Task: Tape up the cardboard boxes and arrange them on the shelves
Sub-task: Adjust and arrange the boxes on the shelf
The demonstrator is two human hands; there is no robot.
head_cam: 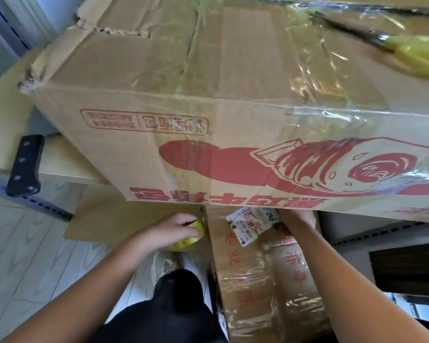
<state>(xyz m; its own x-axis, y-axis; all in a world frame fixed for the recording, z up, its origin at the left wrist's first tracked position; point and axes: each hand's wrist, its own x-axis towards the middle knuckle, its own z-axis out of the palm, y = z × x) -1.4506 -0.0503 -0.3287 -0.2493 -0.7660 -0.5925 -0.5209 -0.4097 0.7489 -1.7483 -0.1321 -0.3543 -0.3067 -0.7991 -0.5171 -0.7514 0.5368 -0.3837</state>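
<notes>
A large cardboard box [233,95] with red printing fills the upper two thirds of the frame, resting on a pale shelf board [60,157] and overhanging it toward the camera. Its top is crossed by clear, wrinkled tape, and its upper-left corner is torn and crushed. On the box's top at the upper right of the frame lies a pair of scissors [406,48] with yellow handles and dark blades.

Below that box, in the lower middle of the frame, stands a smaller cardboard box [263,280], wrapped in shiny clear tape, with red characters down its face and a white shipping label [252,225] near its upper end.

The left hand [169,231] is at lower centre, just left of the smaller box's edge, with its fingers curled round a yellow-green tape roll [190,237] held close to that edge. The right hand [296,219] reaches in from the lower right and lies on the top end of the smaller box, right beside the label; its fingers run under the overhanging large box and are hidden, so whether they grip or lie flat cannot be told.

A flat cardboard sheet [124,219] lies on the pale wood-look floor [22,256] behind the left hand. A black bracket [25,167] sits on the grey perforated shelf rail [35,201] at the left of the frame.
</notes>
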